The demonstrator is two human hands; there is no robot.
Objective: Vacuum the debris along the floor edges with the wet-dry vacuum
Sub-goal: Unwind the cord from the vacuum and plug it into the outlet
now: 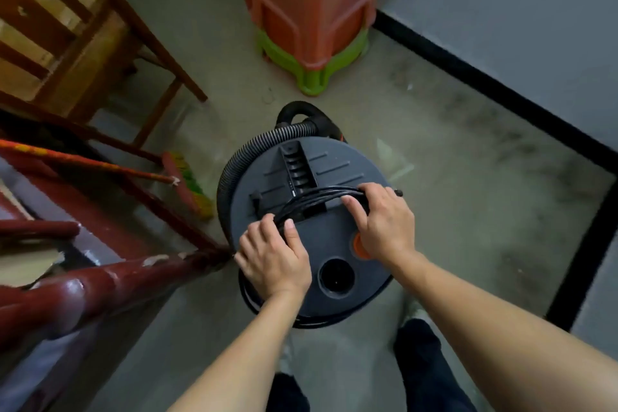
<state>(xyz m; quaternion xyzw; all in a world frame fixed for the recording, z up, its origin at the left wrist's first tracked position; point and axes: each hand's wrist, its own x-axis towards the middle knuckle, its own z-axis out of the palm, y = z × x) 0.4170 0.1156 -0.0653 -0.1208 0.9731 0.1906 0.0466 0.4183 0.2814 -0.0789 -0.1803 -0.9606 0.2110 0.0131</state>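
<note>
The wet-dry vacuum [329, 241] stands on the floor right below me, a round dark grey lid seen from above with a black port hole and an orange button. Its black ribbed hose [234, 170] curls around the left and far side. A bundle of black power cord [317, 199] lies across the lid's handle. My left hand [272, 256] grips the cord's left end. My right hand [381, 221] is closed on the cord's right end, partly covering the orange button. Faint specks of debris [409, 87] lie on the grey floor near the wall.
Stacked orange and green plastic stools [311, 27] stand ahead by the corner. Wooden chair legs [140, 53] and a dark red wooden rail [100, 284] crowd the left. A broom [187, 182] lies beside the vacuum. A black baseboard [495, 87] runs along the right wall.
</note>
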